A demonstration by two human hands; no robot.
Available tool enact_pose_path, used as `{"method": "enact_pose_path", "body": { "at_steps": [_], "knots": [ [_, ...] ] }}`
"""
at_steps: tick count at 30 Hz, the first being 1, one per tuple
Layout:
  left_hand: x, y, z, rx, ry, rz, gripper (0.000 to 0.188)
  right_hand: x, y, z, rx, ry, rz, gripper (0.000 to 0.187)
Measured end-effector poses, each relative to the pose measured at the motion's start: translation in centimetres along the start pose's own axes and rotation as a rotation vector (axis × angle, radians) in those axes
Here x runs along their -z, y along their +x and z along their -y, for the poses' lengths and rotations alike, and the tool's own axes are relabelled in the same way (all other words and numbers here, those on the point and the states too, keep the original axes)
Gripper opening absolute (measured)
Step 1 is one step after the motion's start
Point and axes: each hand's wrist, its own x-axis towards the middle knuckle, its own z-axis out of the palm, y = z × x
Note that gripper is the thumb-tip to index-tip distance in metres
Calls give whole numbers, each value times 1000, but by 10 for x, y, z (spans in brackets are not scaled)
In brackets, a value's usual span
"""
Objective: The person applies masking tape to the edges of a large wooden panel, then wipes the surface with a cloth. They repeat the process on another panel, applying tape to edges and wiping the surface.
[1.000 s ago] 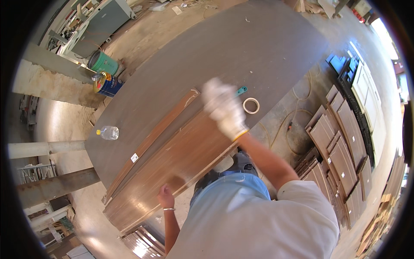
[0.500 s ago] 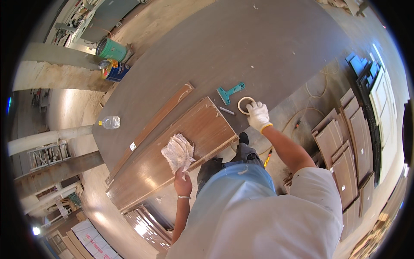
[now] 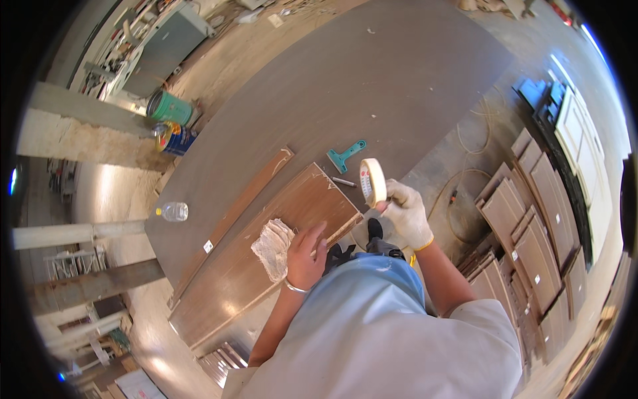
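Note:
A roll of pale masking tape (image 3: 373,182) is held up on edge in my right hand (image 3: 407,214), which wears a white glove with a yellow cuff and is closed on the roll's near side. My bare left hand (image 3: 307,261), with a bangle at the wrist, hovers at the near edge of a brown wooden panel (image 3: 312,199), fingers stretched and holding nothing. Beside those fingers a crumpled whitish rag (image 3: 272,250) lies on the panel. Beyond the panel's right end lie a teal scraper (image 3: 345,156) and a slim pen-like stick (image 3: 343,181).
The panel and a long narrow brown strip (image 3: 229,203) lie on a large dark tabletop (image 3: 312,86). A clear bottle (image 3: 175,211) stands at its left edge. Green (image 3: 169,106) and blue (image 3: 178,139) buckets are at far left. Stacked brown panels (image 3: 525,226) and a hose (image 3: 458,176) are on the right.
My right hand has lifted the tape roll off the tabletop and brought it nearer. My left hand has let go of the rag and moved right, toward the tape.

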Motion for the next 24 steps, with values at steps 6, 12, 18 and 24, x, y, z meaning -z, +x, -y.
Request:
{"method": "enact_pose_path", "body": {
  "at_steps": [6,12,18,24],
  "knots": [
    [46,28,-43,-283,-211,28,41,-56,-52,46,350,-327,-17,24],
    [77,8,-52,-306,-467,72,43,-96,-85,50,545,-503,5,24],
    [92,-31,-38,-264,-602,148,52,-129,-111,38,635,-708,-9,42],
    [93,-56,-22,-210,-712,142,58,-162,-126,50,585,-781,-29,48]
  ]
}}
